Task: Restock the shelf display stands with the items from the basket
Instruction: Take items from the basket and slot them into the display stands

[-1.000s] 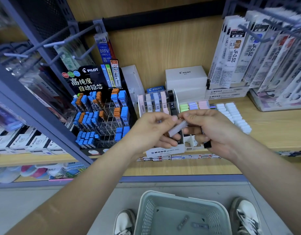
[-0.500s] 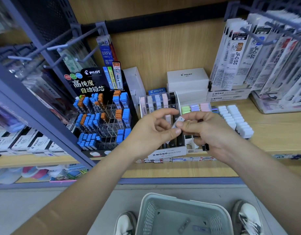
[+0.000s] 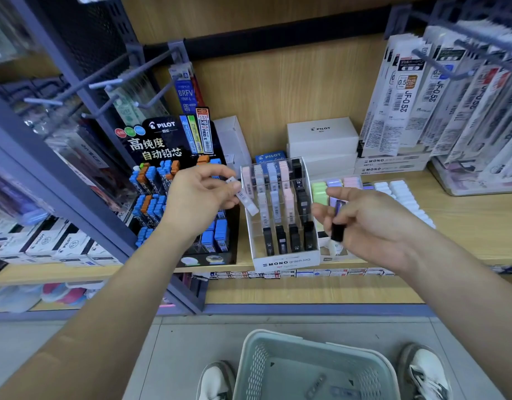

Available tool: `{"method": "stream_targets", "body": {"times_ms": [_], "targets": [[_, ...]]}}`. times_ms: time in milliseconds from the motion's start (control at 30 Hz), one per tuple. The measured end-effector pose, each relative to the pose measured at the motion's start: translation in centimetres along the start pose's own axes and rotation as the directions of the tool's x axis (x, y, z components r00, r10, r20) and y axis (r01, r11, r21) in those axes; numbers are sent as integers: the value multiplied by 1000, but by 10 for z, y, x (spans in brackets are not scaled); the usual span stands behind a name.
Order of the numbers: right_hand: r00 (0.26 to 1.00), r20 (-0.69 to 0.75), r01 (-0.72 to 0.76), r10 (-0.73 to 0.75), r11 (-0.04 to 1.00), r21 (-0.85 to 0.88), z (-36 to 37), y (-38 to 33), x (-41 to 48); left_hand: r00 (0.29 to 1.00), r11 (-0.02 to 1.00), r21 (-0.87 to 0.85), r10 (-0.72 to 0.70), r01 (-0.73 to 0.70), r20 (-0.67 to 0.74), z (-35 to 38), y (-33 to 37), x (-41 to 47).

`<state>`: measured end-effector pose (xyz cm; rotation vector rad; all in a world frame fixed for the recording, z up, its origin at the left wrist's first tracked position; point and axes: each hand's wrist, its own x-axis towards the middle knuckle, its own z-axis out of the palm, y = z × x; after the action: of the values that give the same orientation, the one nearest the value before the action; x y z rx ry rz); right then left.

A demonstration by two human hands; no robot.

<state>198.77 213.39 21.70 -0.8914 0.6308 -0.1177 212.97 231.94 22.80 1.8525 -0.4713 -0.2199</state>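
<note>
My left hand pinches a pale lead-refill case just left of the white MONO display stand. That stand holds rows of pastel and black refill cases. My right hand curls round a dark refill case to the right of the stand. The grey basket stands on the floor between my shoes, with two or three small cases lying in it.
A black PILOT display stand with blue and orange cases sits left of the MONO stand. Pastel and white erasers lie on the wooden shelf. White boxes stand behind. Hanging refill packs crowd the right; metal hooks jut out at left.
My hands were together over the MONO stand, passing a pale case. They have separated: the left hand took the pale case leftward, the right hand drew back right with the dark case.
</note>
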Motion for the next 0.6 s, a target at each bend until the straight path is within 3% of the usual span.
{"method": "stream_targets", "body": {"times_ms": [167,267,433,600], "targets": [[996,87,-25,21,999,44,0,-1,-4,998,1000,13,24,-23,-52,-1,-8,6],[997,74,-27,32,997,-73,2,0,-6,998,998,47,35,-32,-45,-1,-8,8],[999,17,32,-29,979,-201,2,3,-2,994,943,317,80,-100,76,4,-14,8],[999,38,32,-23,964,-264,1,6,1,986,853,495,135,-164,93,7,-20,5]]}}
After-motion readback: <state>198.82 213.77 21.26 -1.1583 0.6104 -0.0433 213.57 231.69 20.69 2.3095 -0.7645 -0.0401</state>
